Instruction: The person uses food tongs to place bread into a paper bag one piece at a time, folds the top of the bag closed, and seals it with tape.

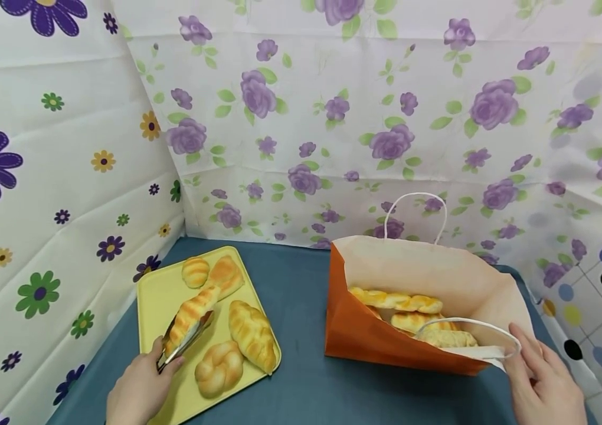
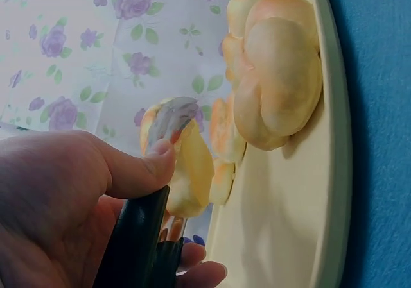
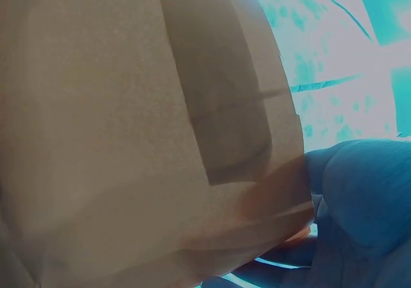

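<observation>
My left hand (image 1: 138, 386) grips black-handled tongs (image 1: 195, 337), which pinch a long striped bread roll (image 1: 189, 319) above the yellow tray (image 1: 154, 301). In the left wrist view, the thumb presses along the tongs (image 2: 133, 237) and the roll (image 2: 192, 166) sits between their ends. At the right, my right hand (image 1: 545, 375) holds the near right edge of an orange paper bag (image 1: 386, 352), by its white handle. The bag's mouth gapes, showing a twisted bread (image 1: 396, 300) and other loaves inside. The right wrist view is mostly filled by the bag's brown paper (image 3: 103, 108).
On the tray lie a round striped bun (image 1: 195, 272), a flat bread (image 1: 226, 273), a braided loaf (image 1: 252, 336) and a knotted roll (image 1: 219, 369). A blue cloth (image 1: 301, 330) covers the table. Flowered sheets (image 1: 306, 118) hang behind and at the sides.
</observation>
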A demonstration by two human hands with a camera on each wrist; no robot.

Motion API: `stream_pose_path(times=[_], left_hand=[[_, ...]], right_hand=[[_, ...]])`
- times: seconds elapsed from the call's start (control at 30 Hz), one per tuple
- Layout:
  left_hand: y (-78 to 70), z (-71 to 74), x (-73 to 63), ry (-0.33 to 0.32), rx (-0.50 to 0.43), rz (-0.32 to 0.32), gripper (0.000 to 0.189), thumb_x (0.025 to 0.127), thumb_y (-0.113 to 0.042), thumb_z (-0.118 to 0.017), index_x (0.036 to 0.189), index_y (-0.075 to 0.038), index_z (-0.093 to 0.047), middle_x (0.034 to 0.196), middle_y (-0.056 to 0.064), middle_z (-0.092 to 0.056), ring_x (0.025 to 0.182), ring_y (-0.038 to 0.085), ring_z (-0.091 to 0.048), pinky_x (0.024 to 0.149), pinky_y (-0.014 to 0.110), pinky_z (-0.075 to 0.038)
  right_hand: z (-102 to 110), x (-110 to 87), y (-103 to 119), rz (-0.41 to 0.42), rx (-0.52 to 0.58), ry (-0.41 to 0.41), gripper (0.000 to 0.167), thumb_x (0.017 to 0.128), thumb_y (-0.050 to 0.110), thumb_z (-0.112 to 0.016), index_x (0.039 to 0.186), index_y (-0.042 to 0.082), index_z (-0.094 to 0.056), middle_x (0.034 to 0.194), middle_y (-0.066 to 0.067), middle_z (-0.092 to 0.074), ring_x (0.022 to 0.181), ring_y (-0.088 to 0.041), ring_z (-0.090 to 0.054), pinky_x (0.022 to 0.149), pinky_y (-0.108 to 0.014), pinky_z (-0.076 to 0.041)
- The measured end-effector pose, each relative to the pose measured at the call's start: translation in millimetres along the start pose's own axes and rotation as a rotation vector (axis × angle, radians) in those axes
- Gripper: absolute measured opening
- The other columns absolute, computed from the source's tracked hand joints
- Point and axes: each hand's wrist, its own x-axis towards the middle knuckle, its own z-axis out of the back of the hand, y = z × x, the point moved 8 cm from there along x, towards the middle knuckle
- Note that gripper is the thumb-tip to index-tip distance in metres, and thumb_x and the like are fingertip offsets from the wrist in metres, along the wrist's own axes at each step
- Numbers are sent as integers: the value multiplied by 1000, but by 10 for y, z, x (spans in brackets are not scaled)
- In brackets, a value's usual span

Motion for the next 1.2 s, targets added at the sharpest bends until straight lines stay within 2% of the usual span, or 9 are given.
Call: stream_pose_path(times=[0.1,0.23,0.47,0.57,0.73,0.77,0.93,1.0,1.2], left_hand=[[20,-17,-6,11,-3,5,103,102,-68,-59,162,10,-30,123,38,-62,109,60,-62,76,64,-53],[62,-29,-15,20,-10,19,105,101,-70,-60,162,10,-31,118,35,-64,104,57,-65,75,65,-54],[137,-50,-22,19,10,33,108,101,-73,-57,161,12,-28,124,40,-61,105,59,-63,76,65,-53],[158,-56,-24,12,-2,27,109,101,-73,-56,161,12,-26,120,38,-61,104,59,-63,78,66,-53],[160,-33,-19,-9,0,14,108,101,-72,-57,160,13,-25,115,35,-62,98,56,-65,78,66,-53],[157,-30,-8,-14,0,13,107,102,-71,-57,160,13,-25,114,34,-62,97,55,-65,77,66,-53],[148,-60,54,-20,-12,-2,107,102,-68,-59,160,14,-26,111,32,-63,92,49,-67,74,65,-53],[142,-76,68,-15,-15,-14,108,102,-69,-59,159,16,-25,111,33,-63,92,50,-66,74,65,-53],[108,-60,92,-16,-23,-26,109,102,-68,-59,159,17,-23,112,33,-62,94,51,-66,77,65,-53]], right_hand=[[-7,-15,2,-2,1,14,57,115,43,-47,161,9,-50,145,-32,-53,98,-42,-69,70,-50,-57],[-17,-23,-6,-22,-1,24,59,114,45,-46,161,9,-50,146,-32,-53,97,-40,-70,66,-45,-58],[-45,-48,7,-19,19,29,58,115,43,-46,162,10,-49,149,-34,-50,103,-43,-69,81,-63,-57],[-35,-57,25,2,20,15,57,115,43,-46,161,10,-50,149,-33,-51,102,-42,-69,79,-61,-58],[-4,-87,54,27,29,-18,54,115,39,-48,159,8,-53,147,-33,-52,102,-44,-69,82,-64,-56],[4,-87,56,29,28,-23,53,115,37,-48,159,8,-53,147,-33,-53,101,-43,-69,79,-59,-57],[12,-46,41,5,25,0,53,114,35,-44,161,10,-50,149,-33,-51,104,-42,-67,80,-56,-58],[3,-34,21,-11,25,21,55,115,37,-43,163,11,-47,151,-34,-48,106,-43,-67,86,-65,-55],[24,-34,24,-23,27,35,56,115,38,-42,164,10,-45,153,-34,-46,110,-47,-65,90,-69,-52]])
